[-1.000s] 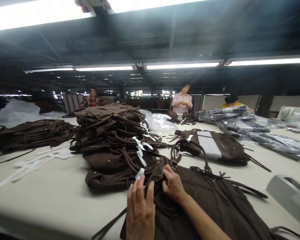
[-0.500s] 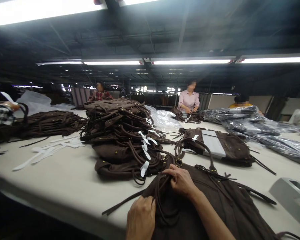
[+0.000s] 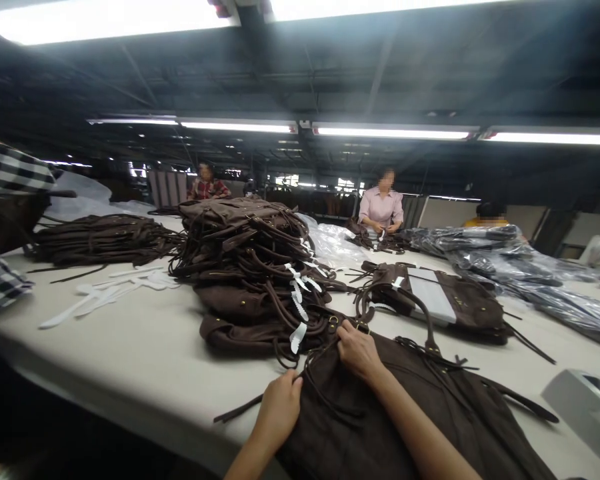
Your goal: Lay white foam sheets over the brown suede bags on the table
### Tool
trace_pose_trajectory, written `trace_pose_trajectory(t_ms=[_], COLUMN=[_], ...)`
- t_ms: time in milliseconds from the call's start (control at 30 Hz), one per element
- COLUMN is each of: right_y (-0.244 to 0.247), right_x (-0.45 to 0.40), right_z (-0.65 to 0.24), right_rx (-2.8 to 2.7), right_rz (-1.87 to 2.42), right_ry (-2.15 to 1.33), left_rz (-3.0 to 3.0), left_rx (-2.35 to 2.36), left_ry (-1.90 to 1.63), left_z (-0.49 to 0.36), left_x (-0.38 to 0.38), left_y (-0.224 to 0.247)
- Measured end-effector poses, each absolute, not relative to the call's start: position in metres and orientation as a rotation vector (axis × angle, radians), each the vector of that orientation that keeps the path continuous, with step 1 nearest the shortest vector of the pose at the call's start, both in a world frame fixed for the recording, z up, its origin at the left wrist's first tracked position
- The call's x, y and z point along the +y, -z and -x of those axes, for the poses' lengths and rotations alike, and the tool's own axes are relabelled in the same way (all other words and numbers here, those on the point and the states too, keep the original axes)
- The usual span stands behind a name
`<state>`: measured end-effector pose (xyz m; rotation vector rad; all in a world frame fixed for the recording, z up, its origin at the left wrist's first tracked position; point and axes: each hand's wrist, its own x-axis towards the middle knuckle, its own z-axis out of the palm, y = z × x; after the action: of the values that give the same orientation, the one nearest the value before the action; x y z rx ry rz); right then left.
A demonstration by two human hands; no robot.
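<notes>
My right hand (image 3: 359,351) grips the top edge of a dark brown suede handbag (image 3: 395,420) where its straps gather near a brass buckle. My left hand (image 3: 279,408) holds the bag's near side, its fingers against a loose strap. The bag lies flat on a pale table (image 3: 115,347), and my forearms hide part of it. Just beyond my hands rises a tall stack of similar brown handbags (image 3: 245,283), with white paper tags (image 3: 298,338) hanging from their handles.
Another brown bag with a white panel (image 3: 445,300) lies to the right. A low pile of bags (image 3: 100,240) and white strips (image 3: 110,283) lie left. Plastic-wrapped goods (image 3: 505,267) and a grey holder (image 3: 585,407) sit right. A co-worker in a pink shirt (image 3: 380,207) handles bags opposite; a checked sleeve (image 3: 10,173) enters at left.
My left hand has moved up and closer to my right hand. The view has swung slightly, and a checked sleeve now reaches in further from the left.
</notes>
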<state>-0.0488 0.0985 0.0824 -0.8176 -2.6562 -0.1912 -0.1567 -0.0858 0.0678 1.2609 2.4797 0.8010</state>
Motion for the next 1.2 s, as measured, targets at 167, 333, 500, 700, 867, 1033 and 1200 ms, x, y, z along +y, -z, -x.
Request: trace_pose_trajectory(t_ms=[167, 333, 500, 700, 867, 1033, 1200], right_y=[-0.089, -0.077, -0.06, -0.067, -0.067, -0.061, -0.058], right_x=[0.116, 0.119, 0.116, 0.129, 0.135, 0.133, 0.129], right_z=[0.074, 0.089, 0.084, 0.068, 0.069, 0.098, 0.11], right_rx=[-2.761, -2.798, -2.643, -2.445, -2.626, -2.733, -2.704], right_rz=[0.655, 0.65, 0.54, 0.221, 0.337, 0.435, 0.406], right_ry=[0.213, 0.195, 0.144, 0.146, 0.246, 0.297, 0.314], left_rz=[-1.233, -1.235, -1.233, -1.418, -1.463, -1.356, -1.25], left_rx=[2.422, 2.386, 2.367, 2.374, 2.432, 2.5, 2.475], left_ry=[-0.95, -1.038, -1.115, -1.234, -1.316, -1.363, -1.067], left_z=[0.156, 0.152, 0.148, 0.148, 0.142, 0.14, 0.148], left_x=[-0.091, -0.094, -0.097, -0.101, -0.103, -0.102, -0.099], left_y=[-0.059, -0.059, -0.054, -0.03, -0.01, -0.012, -0.043])
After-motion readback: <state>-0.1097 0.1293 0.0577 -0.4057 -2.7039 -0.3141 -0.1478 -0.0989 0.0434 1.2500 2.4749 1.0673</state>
